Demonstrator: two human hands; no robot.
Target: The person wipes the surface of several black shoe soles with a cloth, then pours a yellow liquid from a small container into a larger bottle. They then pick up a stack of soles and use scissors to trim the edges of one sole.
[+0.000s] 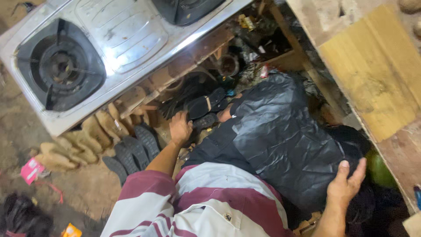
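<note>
Left hand (180, 127) grasps a black rubber shoe sole (204, 104) below the two-burner steel gas stove (118, 39) | right hand (346, 184), fingers spread and released, rests on a crinkled black plastic bag (285, 140) right of the stove

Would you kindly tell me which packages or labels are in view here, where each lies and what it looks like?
Pink packet: on the dirt floor at far left, flat, roughly square, pink with white patches.
Orange packet: bottom edge at left, small, orange and yellow.
Yellow wrapper: under the stove's right end, crumpled, yellow.
Black plastic bag: centre right, large, glossy, under the right hand.
</note>
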